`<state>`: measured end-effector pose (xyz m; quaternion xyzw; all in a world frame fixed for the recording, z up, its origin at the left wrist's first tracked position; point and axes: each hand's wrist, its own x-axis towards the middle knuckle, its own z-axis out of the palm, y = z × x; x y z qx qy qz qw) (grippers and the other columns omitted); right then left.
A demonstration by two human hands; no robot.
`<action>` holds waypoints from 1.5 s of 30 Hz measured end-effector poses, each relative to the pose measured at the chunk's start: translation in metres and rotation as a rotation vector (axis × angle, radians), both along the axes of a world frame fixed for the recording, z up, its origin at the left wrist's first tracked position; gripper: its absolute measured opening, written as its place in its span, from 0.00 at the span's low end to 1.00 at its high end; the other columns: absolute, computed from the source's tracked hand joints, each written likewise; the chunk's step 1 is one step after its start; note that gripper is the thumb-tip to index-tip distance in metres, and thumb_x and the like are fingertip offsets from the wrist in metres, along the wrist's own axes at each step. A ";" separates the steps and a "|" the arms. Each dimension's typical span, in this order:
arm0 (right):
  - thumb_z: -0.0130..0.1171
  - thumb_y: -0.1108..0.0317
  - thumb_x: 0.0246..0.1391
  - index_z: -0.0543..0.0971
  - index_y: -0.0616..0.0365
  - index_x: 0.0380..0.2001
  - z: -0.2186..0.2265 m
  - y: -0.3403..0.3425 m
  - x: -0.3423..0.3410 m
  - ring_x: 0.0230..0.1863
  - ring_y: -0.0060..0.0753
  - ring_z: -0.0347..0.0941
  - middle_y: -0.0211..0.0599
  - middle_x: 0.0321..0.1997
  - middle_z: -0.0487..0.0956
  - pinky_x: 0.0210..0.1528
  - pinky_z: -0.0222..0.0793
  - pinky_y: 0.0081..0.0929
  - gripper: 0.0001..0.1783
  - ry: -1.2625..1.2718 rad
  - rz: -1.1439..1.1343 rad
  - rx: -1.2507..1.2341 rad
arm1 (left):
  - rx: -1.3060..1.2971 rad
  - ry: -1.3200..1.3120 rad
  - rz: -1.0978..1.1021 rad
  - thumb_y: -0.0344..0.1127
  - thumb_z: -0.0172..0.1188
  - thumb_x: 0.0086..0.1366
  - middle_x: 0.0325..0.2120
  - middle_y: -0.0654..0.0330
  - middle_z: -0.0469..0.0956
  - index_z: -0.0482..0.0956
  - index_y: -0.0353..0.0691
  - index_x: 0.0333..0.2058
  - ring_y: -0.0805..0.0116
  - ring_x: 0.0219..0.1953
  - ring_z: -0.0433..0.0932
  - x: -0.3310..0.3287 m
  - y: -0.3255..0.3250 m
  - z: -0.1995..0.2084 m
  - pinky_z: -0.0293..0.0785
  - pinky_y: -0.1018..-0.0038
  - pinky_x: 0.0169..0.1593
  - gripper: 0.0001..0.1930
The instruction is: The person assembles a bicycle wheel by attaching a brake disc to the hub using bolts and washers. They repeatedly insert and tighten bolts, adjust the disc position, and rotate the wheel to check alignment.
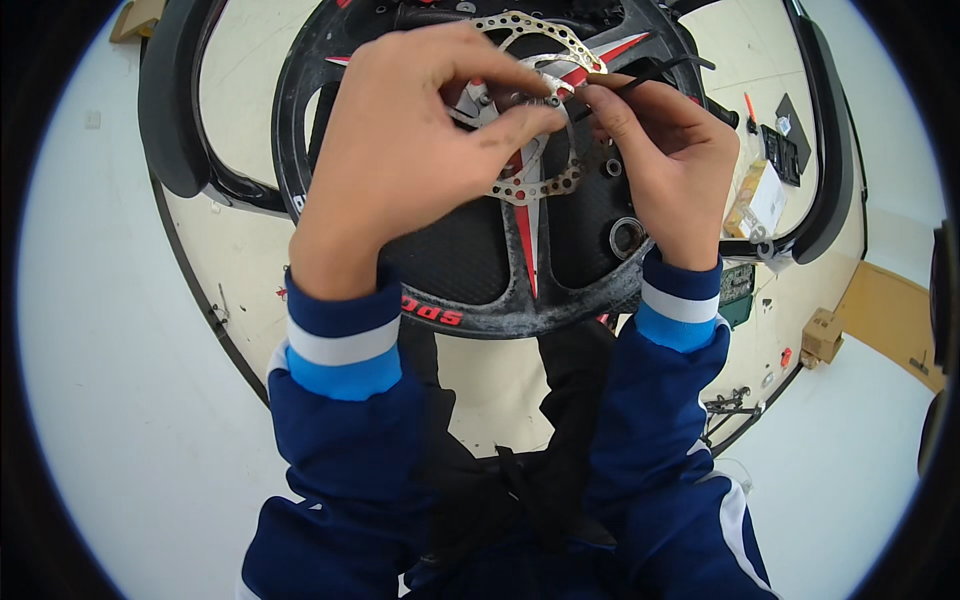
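Observation:
A silver brake disc [527, 190] with a perforated rim lies over the hub of a black wheel [470, 318] with red and white spokes. Above the disc, my left hand [415, 150] has thumb and forefinger brought together at a small metal part [554, 101], its shape mostly covered. Close to it on the right, my right hand [670, 140] pinches a thin black rod [665, 68] with a bent end, which looks like a hex key. Its inner end is hidden by the fingers. A ring-shaped bearing [627, 237] and a smaller ring [613, 168] rest on the wheel near my right wrist.
Black armrests curve on the left [172, 110] and right [835, 150] of the wheel. On the pale floor at right are a black tool case [781, 155], a yellow-and-white box [757, 200], a green tray [738, 285] and a cardboard box [822, 335].

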<state>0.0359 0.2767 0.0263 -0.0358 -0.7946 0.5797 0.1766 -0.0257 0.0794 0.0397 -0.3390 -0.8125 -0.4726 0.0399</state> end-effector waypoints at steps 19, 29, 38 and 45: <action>0.67 0.72 0.56 0.85 0.69 0.38 -0.001 0.016 0.002 0.32 0.23 0.81 0.38 0.30 0.84 0.38 0.74 0.17 0.10 -0.035 -0.061 -0.116 | -0.274 -0.222 0.381 0.35 0.70 0.55 0.16 0.54 0.74 0.86 0.36 0.31 0.57 0.17 0.73 0.061 -0.024 -0.066 0.67 0.66 0.24 0.09; 0.67 0.71 0.58 0.84 0.68 0.41 -0.003 0.015 0.001 0.34 0.24 0.80 0.39 0.36 0.84 0.41 0.75 0.20 0.11 -0.074 -0.010 -0.147 | -0.199 -0.255 0.325 0.30 0.69 0.56 0.16 0.59 0.72 0.86 0.36 0.29 0.67 0.16 0.67 0.061 -0.028 -0.067 0.61 0.72 0.22 0.05; 0.68 0.72 0.55 0.85 0.67 0.38 0.005 0.008 0.003 0.30 0.19 0.78 0.34 0.30 0.84 0.35 0.73 0.15 0.10 -0.131 0.076 -0.237 | 0.000 0.047 0.217 0.27 0.69 0.56 0.20 0.61 0.75 0.85 0.36 0.33 0.68 0.23 0.70 0.049 -0.001 -0.020 0.65 0.73 0.27 0.05; 0.67 0.73 0.55 0.84 0.69 0.40 0.009 0.013 0.007 0.31 0.18 0.78 0.34 0.30 0.84 0.36 0.73 0.16 0.11 -0.151 0.073 -0.268 | -0.161 0.209 0.235 0.29 0.67 0.57 0.24 0.58 0.75 0.84 0.35 0.33 0.59 0.29 0.73 0.037 0.027 -0.032 0.71 0.67 0.34 0.06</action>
